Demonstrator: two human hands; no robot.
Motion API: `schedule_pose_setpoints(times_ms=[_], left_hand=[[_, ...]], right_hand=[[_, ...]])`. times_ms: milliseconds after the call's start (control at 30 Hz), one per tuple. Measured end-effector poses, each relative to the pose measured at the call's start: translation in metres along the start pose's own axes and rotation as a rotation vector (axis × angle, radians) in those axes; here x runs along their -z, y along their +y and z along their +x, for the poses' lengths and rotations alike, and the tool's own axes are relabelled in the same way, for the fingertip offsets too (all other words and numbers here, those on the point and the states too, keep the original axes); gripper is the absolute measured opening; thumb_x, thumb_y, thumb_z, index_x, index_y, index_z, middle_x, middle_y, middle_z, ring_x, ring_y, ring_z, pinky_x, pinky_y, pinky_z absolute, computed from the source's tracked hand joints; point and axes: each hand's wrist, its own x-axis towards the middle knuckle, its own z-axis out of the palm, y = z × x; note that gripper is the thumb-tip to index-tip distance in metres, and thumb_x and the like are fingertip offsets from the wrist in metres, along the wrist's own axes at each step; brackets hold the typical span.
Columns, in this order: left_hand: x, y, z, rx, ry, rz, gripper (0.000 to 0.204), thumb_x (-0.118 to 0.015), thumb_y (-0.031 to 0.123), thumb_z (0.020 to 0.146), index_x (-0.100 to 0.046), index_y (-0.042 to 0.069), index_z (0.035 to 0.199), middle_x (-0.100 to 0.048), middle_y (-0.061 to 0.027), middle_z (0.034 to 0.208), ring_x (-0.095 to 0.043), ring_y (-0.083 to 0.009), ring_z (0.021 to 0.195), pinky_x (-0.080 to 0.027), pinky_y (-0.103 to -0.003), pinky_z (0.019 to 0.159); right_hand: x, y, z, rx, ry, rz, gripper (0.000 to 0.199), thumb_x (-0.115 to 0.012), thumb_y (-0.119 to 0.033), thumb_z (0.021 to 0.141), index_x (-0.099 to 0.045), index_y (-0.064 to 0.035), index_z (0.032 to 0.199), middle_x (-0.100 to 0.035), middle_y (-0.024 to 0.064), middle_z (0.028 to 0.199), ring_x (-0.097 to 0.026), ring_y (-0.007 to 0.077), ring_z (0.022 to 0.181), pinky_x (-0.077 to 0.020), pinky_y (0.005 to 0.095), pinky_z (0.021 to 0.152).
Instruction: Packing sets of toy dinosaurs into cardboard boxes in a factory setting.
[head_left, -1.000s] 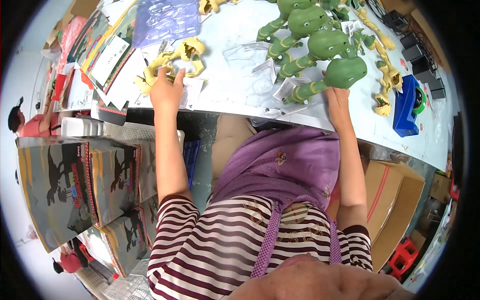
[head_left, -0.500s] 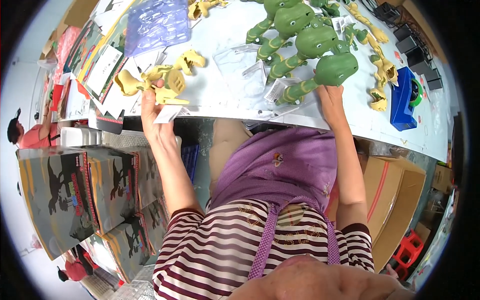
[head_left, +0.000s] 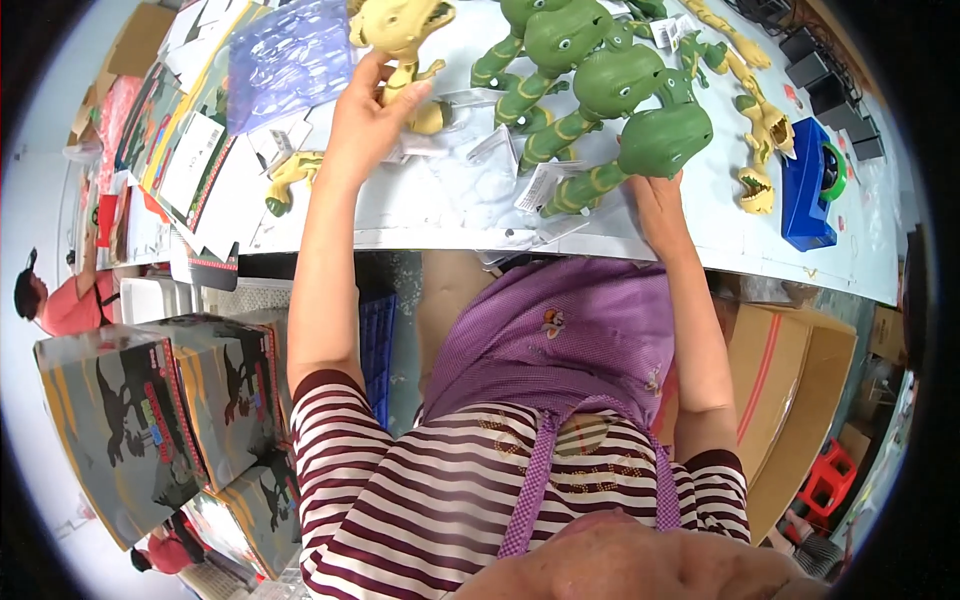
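My left hand is closed around a yellow toy dinosaur, near its neck and body, at the far middle-left of the table. The toy is upright with its mouth open toward the right; its top is cut off by the picture edge. My right hand is beside the nearest green toy dinosaur. That dinosaur's head hides most of the fingers, so their grip does not show. Several green dinosaurs stand in a row with paper tags. A small yellow-green dinosaur lies left of my left forearm.
A clear blue-tinted plastic tray and printed cards lie at the left. More yellow dinosaurs and a blue tape dispenser are at the right. Printed boxes are stacked lower left; a cardboard carton stands lower right.
My left hand has moved away from the table's front edge, toward the far side and right, onto an upright yellow dinosaur. A small yellow-green dinosaur now shows on the left. My right hand has barely moved.
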Motion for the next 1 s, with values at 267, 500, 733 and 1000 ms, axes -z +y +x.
schedule_pose_setpoints(times_ms=[267,500,733,1000], left_hand=[[-0.024,-0.009,0.013,-0.002,0.028,-0.191,0.033,-0.063,0.023,0.085,-0.050,0.003,0.108,-0.056,-0.0028,0.081,-0.053,-0.0090,0.070,-0.044,-0.022,0.061],[-0.024,-0.018,0.024,-0.099,-0.156,-0.082,0.034,-0.049,0.033,0.092,-0.051,0.001,0.104,-0.053,-0.0012,0.065,-0.050,-0.0095,0.057,-0.042,-0.024,0.054],[-0.035,-0.012,0.039,-0.029,-0.108,0.096,0.033,-0.047,0.031,0.092,-0.051,0.000,0.101,-0.053,-0.0047,0.065,-0.051,-0.0114,0.055,-0.043,-0.026,0.053],[-0.043,0.020,0.049,-0.026,-0.092,0.320,0.031,-0.047,0.031,0.091,-0.053,0.000,0.092,-0.059,-0.0207,0.077,-0.058,-0.0336,0.073,-0.044,-0.038,0.064]], right_hand=[[-0.002,0.009,0.004,0.076,-0.011,-0.018,0.033,-0.043,-0.011,0.088,-0.054,-0.0050,0.118,-0.051,0.0109,0.121,-0.043,0.0250,0.115,-0.0295,0.0336,0.100],[-0.009,0.005,0.001,0.056,-0.005,0.076,0.021,-0.053,-0.019,0.080,-0.061,-0.0110,0.098,-0.053,0.0083,0.106,-0.039,0.0266,0.107,-0.0193,0.0387,0.098],[0.000,-0.001,0.002,0.145,-0.081,-0.070,0.030,-0.047,-0.011,0.087,-0.055,-0.0054,0.115,-0.057,0.0081,0.116,-0.050,0.0212,0.109,-0.0373,0.0325,0.094],[0.002,-0.005,0.002,0.134,-0.106,-0.115,0.035,-0.049,-0.008,0.081,-0.056,-0.0079,0.116,-0.056,0.0089,0.116,-0.049,0.0247,0.110,-0.0349,0.0347,0.096]])
